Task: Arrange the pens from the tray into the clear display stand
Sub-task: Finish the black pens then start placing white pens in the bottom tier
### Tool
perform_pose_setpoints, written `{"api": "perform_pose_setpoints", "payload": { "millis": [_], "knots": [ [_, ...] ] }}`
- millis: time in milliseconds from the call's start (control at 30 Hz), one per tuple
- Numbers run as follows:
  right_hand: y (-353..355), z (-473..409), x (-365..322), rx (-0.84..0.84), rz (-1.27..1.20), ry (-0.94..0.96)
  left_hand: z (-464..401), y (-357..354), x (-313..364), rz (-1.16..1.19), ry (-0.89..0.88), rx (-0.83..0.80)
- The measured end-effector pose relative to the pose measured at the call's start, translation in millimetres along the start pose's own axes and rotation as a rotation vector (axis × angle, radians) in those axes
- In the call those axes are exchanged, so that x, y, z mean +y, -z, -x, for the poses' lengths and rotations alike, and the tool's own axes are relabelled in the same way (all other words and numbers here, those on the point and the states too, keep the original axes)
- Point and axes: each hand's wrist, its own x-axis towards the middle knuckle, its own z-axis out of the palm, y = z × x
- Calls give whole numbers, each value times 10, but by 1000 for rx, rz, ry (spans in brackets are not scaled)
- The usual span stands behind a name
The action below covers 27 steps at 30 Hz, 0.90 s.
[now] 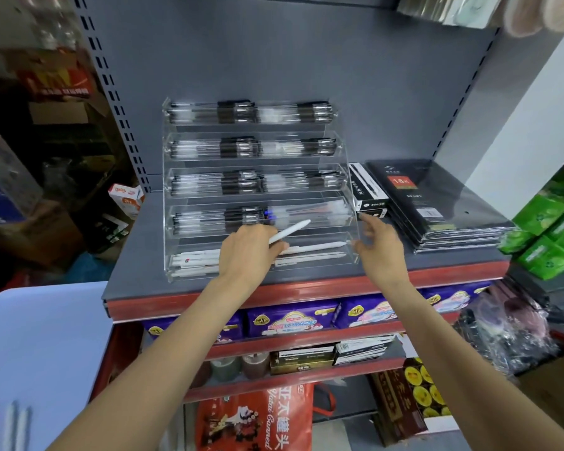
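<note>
Head view: left hand (pixel 246 252) grips a white pen (pixel 289 232) over the stand (pixel 352 222). Right hand (pixel 380 240) hovers beside it, fingers relaxed, empty.

Readable only in part: "18K" on a red patch and "DIARY" below it on the black notebook cover (pixel 414 190) right of the stand, plus Chinese characters "罐头" beside slanted Latin script, too blurred to spell, on the red bag (pixel 258 418) below.
</note>
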Motion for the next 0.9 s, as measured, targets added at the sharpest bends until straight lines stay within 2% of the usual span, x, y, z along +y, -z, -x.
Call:
{"api": "perform_pose_setpoints", "payload": {
  "millis": [67, 100, 233, 333, 433, 500, 633, 767, 900],
  "knots": [
    [7, 93, -98, 100, 5, 120, 19, 28, -4, 51, -39, -14],
    [11, 135, -168, 85, -37, 173, 24, 43, 8, 77, -62, -27],
    [-7, 214, -417, -244, -425, 130, 31, 76, 109, 82, -164, -79],
    [17, 193, -428, -238, -601, 60, 58, 94, 114, 215, -181, -103],
    [98, 175, -318, -172, -607, -9, 91, 134, 16, 444, -147, -117],
    [109, 161, -232, -123, -532, -21, 97, 134, -48, 429, -132, -89],
    [112, 119, -91, 11, -201, 2, 42, 73, -94, 320, -64, -61],
    [90, 76, 40, -152, -266, -121, -29, -37, -68, 170, -56, -137],
    [61, 69, 78, -166, -284, -118, -59, -81, 8, 156, -68, -162]
  ]
}}
